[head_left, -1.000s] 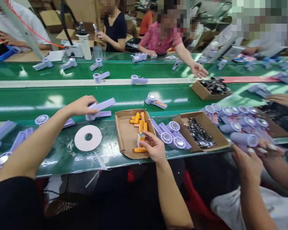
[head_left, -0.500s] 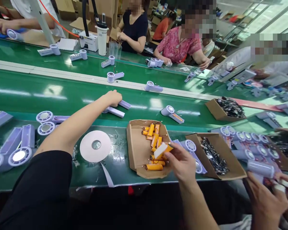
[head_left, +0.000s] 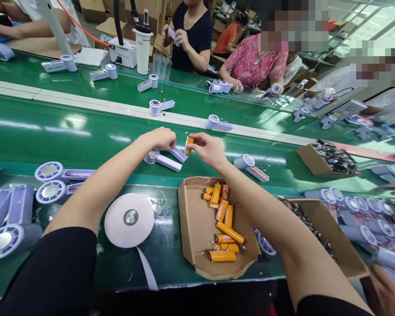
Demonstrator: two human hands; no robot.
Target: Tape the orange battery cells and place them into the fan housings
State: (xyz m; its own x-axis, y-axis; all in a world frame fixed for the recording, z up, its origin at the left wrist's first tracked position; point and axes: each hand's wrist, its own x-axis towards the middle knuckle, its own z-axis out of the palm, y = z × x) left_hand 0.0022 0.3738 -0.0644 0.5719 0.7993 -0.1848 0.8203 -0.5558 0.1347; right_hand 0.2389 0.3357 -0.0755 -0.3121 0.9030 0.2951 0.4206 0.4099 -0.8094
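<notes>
My left hand (head_left: 163, 139) is closed, fingers bent down onto an open lavender fan housing (head_left: 178, 154) on the green belt. A lavender handle piece (head_left: 168, 163) lies just in front of it. Close by on the right, my right hand (head_left: 210, 149) pinches an orange battery (head_left: 190, 145), upright above the belt near the housing's end. White material shows along the battery's side. Below my right forearm, a cardboard tray (head_left: 191, 237) holds several orange batteries (head_left: 222, 255). Left of the tray lies a roll of white tape (head_left: 115, 221), its loose end hanging toward the table edge.
Several lavender fan bodies (head_left: 3, 240) lie at the left. Another fan body (head_left: 248, 162) rests on the belt to the right. Boxes of dark parts (head_left: 335, 158) stand at the right. A co-worker's hand (head_left: 390, 289) is at lower right; other people sit across the belt.
My right hand has moved from over the tray up and forward to the belt, carrying the battery beside my left hand. My left hand stays at the housing.
</notes>
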